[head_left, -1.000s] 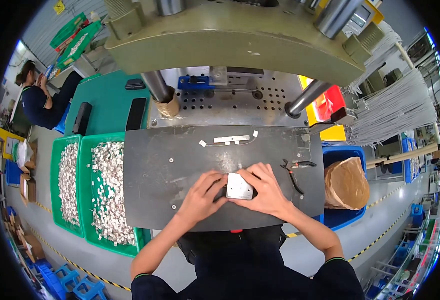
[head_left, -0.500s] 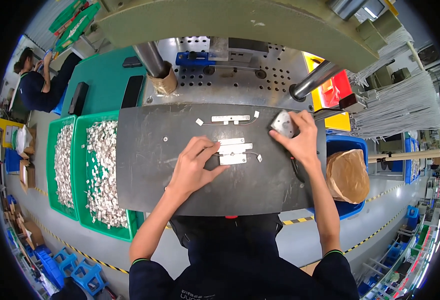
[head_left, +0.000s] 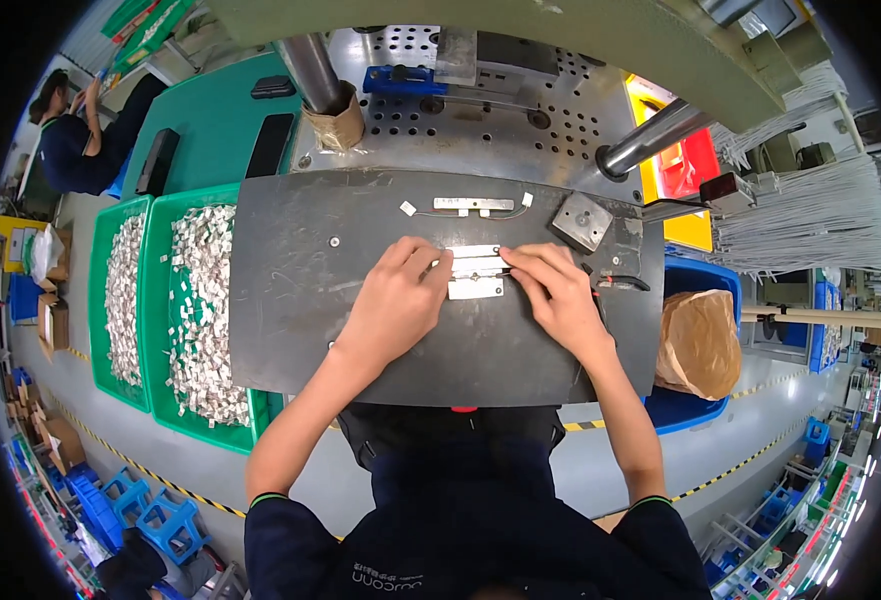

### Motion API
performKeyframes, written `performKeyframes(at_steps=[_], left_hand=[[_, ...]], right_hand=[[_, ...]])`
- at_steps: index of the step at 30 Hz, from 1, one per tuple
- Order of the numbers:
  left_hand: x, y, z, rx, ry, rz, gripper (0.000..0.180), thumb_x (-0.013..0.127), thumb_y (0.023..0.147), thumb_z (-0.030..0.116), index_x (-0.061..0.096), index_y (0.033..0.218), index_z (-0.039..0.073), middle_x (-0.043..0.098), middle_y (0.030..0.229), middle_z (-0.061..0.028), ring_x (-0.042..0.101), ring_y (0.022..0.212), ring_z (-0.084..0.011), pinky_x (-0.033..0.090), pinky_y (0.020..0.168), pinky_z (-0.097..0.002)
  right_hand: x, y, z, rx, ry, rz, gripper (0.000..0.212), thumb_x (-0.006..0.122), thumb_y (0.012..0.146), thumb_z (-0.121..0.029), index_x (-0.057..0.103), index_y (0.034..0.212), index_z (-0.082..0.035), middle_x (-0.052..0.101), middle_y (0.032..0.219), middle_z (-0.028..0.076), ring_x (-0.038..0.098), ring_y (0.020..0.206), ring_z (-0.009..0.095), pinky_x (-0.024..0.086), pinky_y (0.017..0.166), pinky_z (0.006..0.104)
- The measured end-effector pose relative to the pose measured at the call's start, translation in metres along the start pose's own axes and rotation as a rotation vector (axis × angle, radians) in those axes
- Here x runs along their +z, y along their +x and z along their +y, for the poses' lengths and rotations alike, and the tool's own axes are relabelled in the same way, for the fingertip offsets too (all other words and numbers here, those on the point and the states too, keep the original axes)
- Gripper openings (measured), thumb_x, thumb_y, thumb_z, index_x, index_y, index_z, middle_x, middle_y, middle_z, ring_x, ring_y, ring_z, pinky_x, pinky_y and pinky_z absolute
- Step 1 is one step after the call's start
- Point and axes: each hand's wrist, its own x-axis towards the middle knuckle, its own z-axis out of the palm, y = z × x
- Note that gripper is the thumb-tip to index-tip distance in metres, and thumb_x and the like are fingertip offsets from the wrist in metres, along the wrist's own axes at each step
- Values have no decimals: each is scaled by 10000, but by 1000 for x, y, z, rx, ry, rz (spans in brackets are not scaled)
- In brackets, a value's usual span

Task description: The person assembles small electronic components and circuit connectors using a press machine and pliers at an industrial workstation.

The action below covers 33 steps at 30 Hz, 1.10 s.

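A small silver metal piece made of stacked strips [head_left: 476, 287] lies on the dark work board [head_left: 300, 330]. My left hand [head_left: 398, 300] is closed at its left end, fingertips curled against the upper corner. My right hand [head_left: 558, 298] pinches at the right end with thumb and forefinger. Fingers hide both ends, and the wire there is covered. Just beyond lies a narrow metal bar [head_left: 473, 204] with a thin wire and a white connector [head_left: 527, 200] at each side. A square metal block [head_left: 582, 222] rests to the right of it, touched by neither hand.
Green bins [head_left: 149, 330] full of small white parts stand on the left. A dark-handled tool [head_left: 622, 282] lies by my right hand. A blue bin with brown paper [head_left: 698, 345] is at right. Press columns [head_left: 310, 75] rise behind the board. A person [head_left: 80, 140] sits far left.
My right hand has let go of the metal block, leaving it on the board, and moved left to the stacked-strip piece. My left hand has closed at the piece's left end. The view has shifted slightly.
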Motion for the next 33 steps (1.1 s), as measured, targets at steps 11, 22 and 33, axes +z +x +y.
performKeyframes(at_steps=[11,22,33], left_hand=[[-14,6,-20,99,-56,-46,330,749,820,-40,755,1149,-18,706,1052,-108,672,1060,-280,598,863,-383],[-27,-26,-4,168,-319,-200,104,784,816,66,777,910,21,745,905,-59,699,957,-236,602,817,-381],[-5,69,-59,87,-47,-192,209,747,863,34,788,1066,15,750,1005,-113,690,993,-307,580,875,-413]], right_hand=[[14,4,-10,102,154,146,289,694,907,94,725,1179,6,707,1057,166,695,896,299,560,798,357],[-4,-35,-24,-229,65,-183,337,800,752,25,750,1082,-19,703,994,78,670,915,273,517,885,400],[-6,70,30,-173,-212,-40,265,743,871,-87,767,1133,-48,743,1090,74,661,1089,260,458,1012,413]])
